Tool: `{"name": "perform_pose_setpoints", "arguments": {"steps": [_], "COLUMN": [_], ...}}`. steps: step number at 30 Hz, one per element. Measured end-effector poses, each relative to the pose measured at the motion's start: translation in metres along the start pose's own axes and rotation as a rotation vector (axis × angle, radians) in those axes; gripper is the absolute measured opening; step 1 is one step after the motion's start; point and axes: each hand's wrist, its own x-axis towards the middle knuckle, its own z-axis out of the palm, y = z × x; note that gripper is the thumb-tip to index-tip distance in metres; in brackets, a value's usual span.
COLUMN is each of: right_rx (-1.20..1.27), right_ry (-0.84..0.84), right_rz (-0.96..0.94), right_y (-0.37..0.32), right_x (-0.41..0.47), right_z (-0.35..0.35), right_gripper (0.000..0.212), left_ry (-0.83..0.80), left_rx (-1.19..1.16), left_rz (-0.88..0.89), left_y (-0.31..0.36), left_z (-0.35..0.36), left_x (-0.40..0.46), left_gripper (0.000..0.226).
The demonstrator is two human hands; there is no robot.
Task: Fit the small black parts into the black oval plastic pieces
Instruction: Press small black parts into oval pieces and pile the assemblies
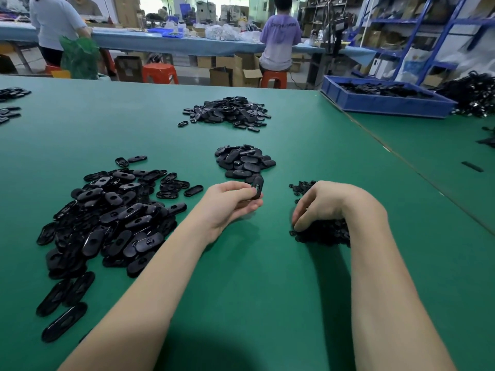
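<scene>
My left hand (230,203) holds one black oval plastic piece (257,186) upright between thumb and fingers, just in front of a small heap of oval pieces (245,163). My right hand (326,207) reaches down with curled fingers into a pile of small black parts (325,234); whether it pinches one is hidden. A large heap of oval pieces with holes (112,218) lies to the left of my left forearm. Another heap (227,112) sits farther back on the green table (254,277).
A blue bin (385,100) of black parts stands at the back right, beside a tangle of black items (474,95). More oval pieces (10,103) lie at the far left edge. Two people work at a blue bench behind the table, among red stools and cardboard boxes.
</scene>
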Motion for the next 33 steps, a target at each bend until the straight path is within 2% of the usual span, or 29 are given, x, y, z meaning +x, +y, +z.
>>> {"name": "perform_pose_setpoints", "arguments": {"steps": [8,15,20,25,28,33], "right_rx": [0.064,0.057,0.058,0.072,0.150,0.449], "right_ry": [0.089,0.029,0.053,0.088,0.133,0.126], "right_rz": [-0.021,-0.012,-0.009,-0.045,-0.127,-0.305], "right_y": [0.002,0.003,-0.001,-0.001,-0.001,-0.011], "right_x": [0.003,-0.003,0.001,0.004,0.004,0.005], "right_z": [0.004,-0.004,0.004,0.005,0.005,0.010], "right_gripper": [0.010,0.018,0.017,0.011,0.007,0.005], "left_ry": [-0.019,-0.013,-0.010,0.034,0.070,0.069], "left_rx": [-0.079,-0.139,-0.162,-0.024,0.031,0.038], "left_rz": [-0.007,-0.009,-0.002,0.075,0.128,0.188], "left_y": [-0.002,-0.001,0.000,-0.001,-0.003,-0.004], "left_z": [-0.010,-0.010,-0.008,-0.007,-0.007,-0.007], "left_x": [0.004,0.005,0.001,-0.002,0.000,0.003], "left_gripper": [0.007,0.006,0.024,0.038,0.034,0.035]}}
